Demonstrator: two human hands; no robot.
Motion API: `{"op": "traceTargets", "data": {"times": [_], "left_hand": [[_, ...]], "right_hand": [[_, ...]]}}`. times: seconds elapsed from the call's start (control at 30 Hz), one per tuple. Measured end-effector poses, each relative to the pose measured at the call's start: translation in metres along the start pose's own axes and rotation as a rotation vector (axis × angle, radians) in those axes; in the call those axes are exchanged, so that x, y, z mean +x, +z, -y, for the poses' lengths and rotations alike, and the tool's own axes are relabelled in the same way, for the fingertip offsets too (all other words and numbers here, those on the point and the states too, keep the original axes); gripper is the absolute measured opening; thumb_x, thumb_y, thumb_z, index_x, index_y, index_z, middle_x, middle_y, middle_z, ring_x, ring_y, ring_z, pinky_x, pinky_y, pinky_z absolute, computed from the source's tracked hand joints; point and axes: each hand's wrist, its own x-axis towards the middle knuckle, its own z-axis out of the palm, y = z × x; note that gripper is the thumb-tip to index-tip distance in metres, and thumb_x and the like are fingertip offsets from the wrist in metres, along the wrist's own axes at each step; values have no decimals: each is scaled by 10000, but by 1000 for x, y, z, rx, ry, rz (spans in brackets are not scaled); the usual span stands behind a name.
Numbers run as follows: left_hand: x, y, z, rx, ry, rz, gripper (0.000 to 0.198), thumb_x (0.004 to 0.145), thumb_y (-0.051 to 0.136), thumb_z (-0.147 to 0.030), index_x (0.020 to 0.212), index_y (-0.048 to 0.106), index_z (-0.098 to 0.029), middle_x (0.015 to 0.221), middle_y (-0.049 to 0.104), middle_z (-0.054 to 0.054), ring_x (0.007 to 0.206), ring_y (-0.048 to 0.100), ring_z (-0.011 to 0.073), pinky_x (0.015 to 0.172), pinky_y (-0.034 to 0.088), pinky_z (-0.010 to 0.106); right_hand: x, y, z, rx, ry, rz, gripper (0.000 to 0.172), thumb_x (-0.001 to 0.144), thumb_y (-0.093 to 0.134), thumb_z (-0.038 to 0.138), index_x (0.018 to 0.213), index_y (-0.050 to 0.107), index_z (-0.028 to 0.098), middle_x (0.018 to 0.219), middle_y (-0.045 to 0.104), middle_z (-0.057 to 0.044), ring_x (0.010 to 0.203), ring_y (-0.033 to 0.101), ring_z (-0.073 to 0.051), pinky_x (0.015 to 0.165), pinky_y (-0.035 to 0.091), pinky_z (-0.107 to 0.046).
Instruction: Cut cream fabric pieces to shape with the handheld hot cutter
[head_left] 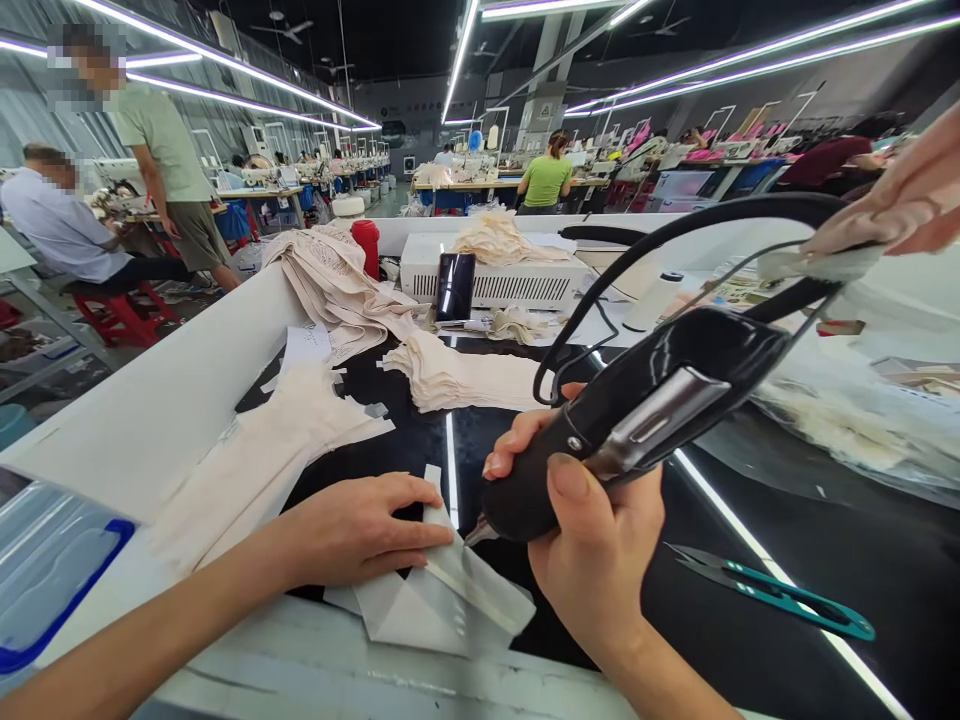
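Observation:
My left hand (367, 530) lies with its fingers stretched out flat, pressing on a folded white sheet-like piece (420, 610) with a narrow strip along it, near the table's front edge. My right hand (592, 550) is wrapped round a black corded hand tool (675, 360) with a silvery lever on its side. The tool's pointed metal tip (480, 530) points down at the strip, close to my left fingertips; whether it touches is unclear. To the right of my right hand, teal-handled thread snips (780, 590) lie on the black table surface (720, 500).
Cream fabric pieces (262, 450) lie on the left, with a fabric stack (465, 375) beyond my hands. A phone (455, 287) leans on a vented white box (510, 278). The tool's cord (675, 225) loops up right. A blue-rimmed plastic box (60, 570) is at far left. People sit farther off.

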Motion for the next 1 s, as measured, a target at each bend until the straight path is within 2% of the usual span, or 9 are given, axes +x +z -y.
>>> {"op": "traceTargets", "data": {"times": [0.2,0.67,0.87,1.0], "left_hand": [[1,0,-4,10,-9,-12,310,1090,519,-285,1329,697,-200,1364,640,165,1186,672,263,1027,585,376],[0,1,-5,40,-9,4,332,1093,511,-297,1373,663,-203,1421,615,174,1248,651,279,1078,560,405],[-1,1,-5,46,5,-4,327,1073,551,-269,1377,652,-200,1427,620,174,1288,631,281,1116,538,419],[-2,1,-6,53,-6,9,331,1075,540,-263,1387,642,-213,1427,616,158,1283,637,288,1088,562,430]], "right_hand": [[6,5,-6,1,10,-26,265,885,803,389,1023,604,282,780,712,60,599,635,-133,577,537,-279],[5,5,-7,-9,-24,9,265,910,784,402,1045,591,281,791,699,45,571,605,-135,504,486,-272],[4,8,-7,-36,-20,-7,239,909,762,362,1036,574,287,779,690,50,591,639,-148,549,548,-291],[4,10,-7,-34,-14,7,180,938,726,311,1038,578,287,785,689,56,595,632,-130,557,552,-269]]}}
